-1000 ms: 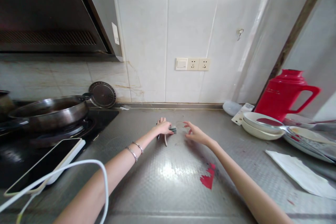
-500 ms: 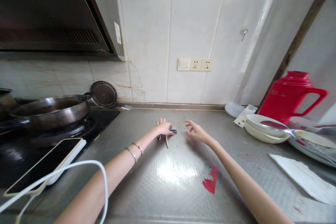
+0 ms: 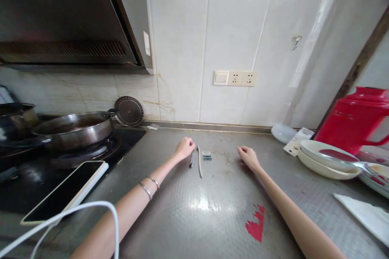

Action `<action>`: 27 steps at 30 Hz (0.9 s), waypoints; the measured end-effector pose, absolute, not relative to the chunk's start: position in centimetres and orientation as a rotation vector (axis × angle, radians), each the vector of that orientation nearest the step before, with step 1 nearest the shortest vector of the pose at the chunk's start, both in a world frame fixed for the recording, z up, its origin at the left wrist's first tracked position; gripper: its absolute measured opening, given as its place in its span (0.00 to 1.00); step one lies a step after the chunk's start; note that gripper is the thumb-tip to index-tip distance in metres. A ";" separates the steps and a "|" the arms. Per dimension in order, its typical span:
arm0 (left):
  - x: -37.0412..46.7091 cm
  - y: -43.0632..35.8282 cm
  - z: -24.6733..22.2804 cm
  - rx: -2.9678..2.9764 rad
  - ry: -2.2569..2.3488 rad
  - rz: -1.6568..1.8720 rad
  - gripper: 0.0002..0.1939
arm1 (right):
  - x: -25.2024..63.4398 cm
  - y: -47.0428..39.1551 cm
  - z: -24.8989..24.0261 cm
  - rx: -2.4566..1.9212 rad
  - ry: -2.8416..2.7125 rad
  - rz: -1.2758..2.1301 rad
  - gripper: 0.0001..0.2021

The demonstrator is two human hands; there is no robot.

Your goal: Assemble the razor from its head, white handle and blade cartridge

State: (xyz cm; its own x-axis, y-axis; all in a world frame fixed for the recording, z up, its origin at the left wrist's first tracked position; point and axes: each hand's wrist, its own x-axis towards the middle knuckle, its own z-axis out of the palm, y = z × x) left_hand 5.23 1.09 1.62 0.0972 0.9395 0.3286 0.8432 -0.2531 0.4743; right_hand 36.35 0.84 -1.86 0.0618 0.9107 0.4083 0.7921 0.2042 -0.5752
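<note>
On the metal counter (image 3: 170, 214), a dark slim metallic item (image 3: 192, 159), a pale cord-like strip (image 3: 199, 162) and a small clear and dark green piece (image 3: 207, 156) lie close together. My left hand (image 3: 185, 148) is closed at the upper end of the metallic item; its fingertips are too small to tell whether they grip it. To the right of these items, my right hand (image 3: 248, 157) rests near the counter with its fingers curled together, and nothing shows in it.
At the left are a phone (image 3: 65, 192) with a white cable (image 3: 88, 204), and a steel pan (image 3: 74, 129) on the black stove. To the right stand stacked bowls (image 3: 326, 166), a red jug (image 3: 349, 121) and a white paper (image 3: 364, 214). A torn red patch (image 3: 257, 226) marks the counter.
My left hand has moved off the small green piece and closed. My right hand has shifted right, away from the items, and its fingers have curled in. The view has turned slightly left.
</note>
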 end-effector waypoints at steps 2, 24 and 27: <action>3.7 1.4 0.9 2.128 1.878 0.870 0.12 | 36.4 0.6 -2.1 -1.642 -1.766 0.172 0.20; 2.7 -1.0 -0.6 2.343 2.056 0.471 0.14 | 35.1 -0.6 -2.2 -1.883 -2.064 -0.053 0.15; 2.8 -0.9 -0.6 2.356 2.066 0.445 0.14 | 34.6 -0.6 -1.9 -1.688 -2.062 0.029 0.12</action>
